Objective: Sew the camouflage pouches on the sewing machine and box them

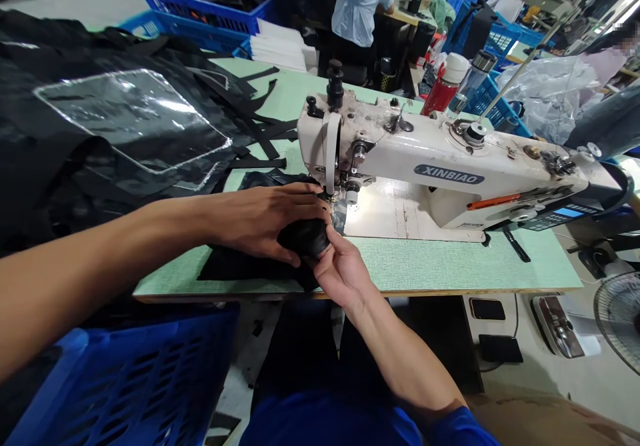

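Observation:
A white sewing machine (390,146) marked XINBIAO stands on a pale green table (425,263). Just below its needle end, black fabric (305,236) bulges up in a fold between my two hands. My left hand (273,219) lies over the fabric, palm down, fingers stretched toward the presser foot. From the near side my right hand (343,266) pinches the fabric's edge between thumb and fingers. The needle tip and the stitching spot are mostly hidden by my left fingers and the machine head.
Black pieces with clear plastic windows (135,119) pile up on the left, straps trailing over the table. A blue crate (135,373) stands below at the left. Behind the machine are a red bottle (443,86) and a person in a light blue shirt (357,6). A fan (623,319) is at the right.

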{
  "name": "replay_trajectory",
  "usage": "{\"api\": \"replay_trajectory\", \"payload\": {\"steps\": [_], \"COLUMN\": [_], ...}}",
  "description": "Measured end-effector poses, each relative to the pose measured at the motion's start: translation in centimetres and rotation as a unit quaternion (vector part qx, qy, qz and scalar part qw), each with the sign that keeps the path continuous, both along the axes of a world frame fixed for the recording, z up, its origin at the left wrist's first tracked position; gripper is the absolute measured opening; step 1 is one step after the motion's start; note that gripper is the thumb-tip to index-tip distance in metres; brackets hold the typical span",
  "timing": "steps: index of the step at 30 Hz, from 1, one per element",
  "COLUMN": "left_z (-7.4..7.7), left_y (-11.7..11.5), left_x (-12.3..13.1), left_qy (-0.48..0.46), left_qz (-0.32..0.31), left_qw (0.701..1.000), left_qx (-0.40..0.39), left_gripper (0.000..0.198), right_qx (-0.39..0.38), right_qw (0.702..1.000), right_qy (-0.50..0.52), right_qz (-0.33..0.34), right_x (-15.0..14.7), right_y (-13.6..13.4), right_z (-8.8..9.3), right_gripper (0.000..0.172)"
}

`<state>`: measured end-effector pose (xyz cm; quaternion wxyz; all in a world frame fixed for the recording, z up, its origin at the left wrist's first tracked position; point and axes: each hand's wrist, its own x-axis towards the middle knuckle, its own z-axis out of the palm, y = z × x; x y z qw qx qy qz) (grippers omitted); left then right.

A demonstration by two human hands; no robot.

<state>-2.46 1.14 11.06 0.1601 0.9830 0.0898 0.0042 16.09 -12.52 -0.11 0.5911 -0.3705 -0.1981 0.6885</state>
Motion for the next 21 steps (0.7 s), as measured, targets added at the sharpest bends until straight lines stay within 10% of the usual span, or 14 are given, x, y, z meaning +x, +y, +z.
{"api": "replay_trajectory", "payload": {"steps": [7,13,15,21], "left_z": [-0.8,-2.0,-2.6,-5.3], "left_y": [0.3,-0.4,-0.9,-2.0], "left_x": [0.2,0.6,0.6,-0.4], "left_qy": [-0.018,0.038,0.041,-0.013], "left_qz": [0.008,0.023,0.041,0.101], "left_qw": [0.997,0.999,0.998,0.995], "left_qx": [-0.069,-0.009,0.006,0.000], "left_gripper": [0.035,0.042,0.039,0.025], "right_qx": [0.077,0.232,0.261,0.264], "right_qw": [0.974,0.687,0.638,0.636], "right_qy": [-0.208,-0.688,-0.723,-0.725], "right_qz": [0.053,0.032,0.051,0.006], "right_x": [2.2,4.9,5.1,5.3], "right_y": [-3.6,-10.2,-11.2,-9.8], "right_z": [1.0,0.9,0.2,0.0], "right_gripper": [0.051,0.036,0.037,0.031]}}
